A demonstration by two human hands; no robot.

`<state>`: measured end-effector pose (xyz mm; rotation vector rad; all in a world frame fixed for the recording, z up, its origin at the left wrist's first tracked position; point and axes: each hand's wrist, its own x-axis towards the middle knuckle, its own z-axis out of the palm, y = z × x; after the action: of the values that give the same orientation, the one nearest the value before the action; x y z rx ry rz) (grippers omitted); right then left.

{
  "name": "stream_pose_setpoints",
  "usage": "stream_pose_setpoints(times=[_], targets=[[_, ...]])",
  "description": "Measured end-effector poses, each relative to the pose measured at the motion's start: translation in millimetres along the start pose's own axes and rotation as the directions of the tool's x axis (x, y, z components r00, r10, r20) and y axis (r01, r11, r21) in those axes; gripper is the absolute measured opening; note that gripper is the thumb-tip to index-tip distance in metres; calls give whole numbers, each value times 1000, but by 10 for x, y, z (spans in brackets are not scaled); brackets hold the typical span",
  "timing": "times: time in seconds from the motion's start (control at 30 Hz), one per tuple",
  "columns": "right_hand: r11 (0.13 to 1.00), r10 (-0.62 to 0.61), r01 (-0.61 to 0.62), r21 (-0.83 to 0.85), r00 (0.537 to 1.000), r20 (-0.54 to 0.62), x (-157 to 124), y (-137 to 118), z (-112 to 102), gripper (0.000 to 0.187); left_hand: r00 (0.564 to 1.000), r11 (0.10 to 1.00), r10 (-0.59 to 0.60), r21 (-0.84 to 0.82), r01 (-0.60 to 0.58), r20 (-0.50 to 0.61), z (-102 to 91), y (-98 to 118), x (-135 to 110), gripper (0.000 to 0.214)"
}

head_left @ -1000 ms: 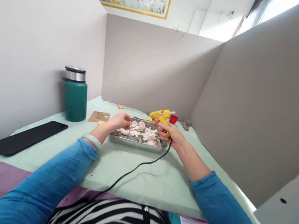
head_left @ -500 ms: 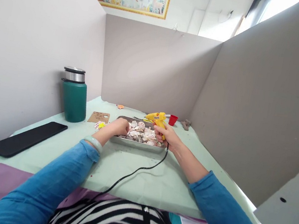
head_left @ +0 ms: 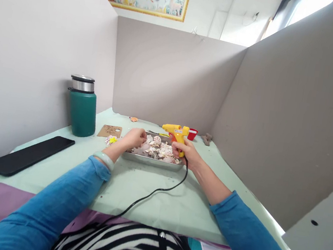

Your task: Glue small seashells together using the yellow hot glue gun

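My right hand is wrapped round the handle of a yellow hot glue gun, whose nozzle points left. A black cord runs from the grip down towards me. My left hand is over the left end of a metal tray, its fingertips pinched together. Whatever lies between them, if anything, is too small to make out. Many pale seashells fill the tray, mostly its middle and right side. Just left of the left wrist is a shell piece with a yellow star.
A green bottle stands at the left, behind a black flat slab. A brown card lies near it. Behind the tray are a red cup and a driftwood-like piece. Grey partitions enclose the table.
My left hand has lifted slightly from the shells, fingers pinched. The glue gun has come up a little and turned more level, its nozzle still pointing left.
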<state>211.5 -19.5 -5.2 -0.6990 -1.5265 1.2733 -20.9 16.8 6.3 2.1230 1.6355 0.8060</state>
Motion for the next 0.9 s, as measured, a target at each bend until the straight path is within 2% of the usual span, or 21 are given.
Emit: stream_pose_setpoints(times=[0.03,0.1,0.17,0.23,0.37,0.43,0.5,0.57,0.63,0.77,0.9], targets=[[1000,-17,17,3,1000,6,-7,-1,-3,31,999,981,-29,-193,32,18,2,-8,13,13],[999,-34,34,1,999,11,-18,-8,1,31,997,860,-43,-505,72,68,6,-29,38,12],[1000,-27,27,-3,1000,15,-25,-17,14,31,996,751,-32,-656,82,89,1,-49,54,12],[1000,-14,14,-10,1000,17,-28,-25,28,30,994,713,-47,-694,104,102,-23,-53,54,12],[999,2,-2,-33,1000,8,-29,-38,44,32,985,806,-167,-569,162,45,-110,-1,12,13],[999,6,-5,-38,1000,7,-32,-44,48,33,982,811,-186,-559,172,31,-141,29,-10,11],[999,13,-12,-42,1000,17,-41,-51,51,34,984,719,-156,-673,175,89,-150,41,-22,10],[999,21,-20,-41,999,36,-52,-60,54,34,980,580,-100,-790,198,173,-145,35,-21,10],[999,28,-25,-37,997,67,-65,-70,56,34,970,476,-48,-849,231,238,-137,20,-13,10],[999,33,-30,-29,993,114,-85,-85,55,33,954,355,27,-895,269,297,-137,1,-4,12],[998,41,-35,-49,991,125,-94,-84,44,34,945,286,42,-911,298,323,-143,12,-6,12]])
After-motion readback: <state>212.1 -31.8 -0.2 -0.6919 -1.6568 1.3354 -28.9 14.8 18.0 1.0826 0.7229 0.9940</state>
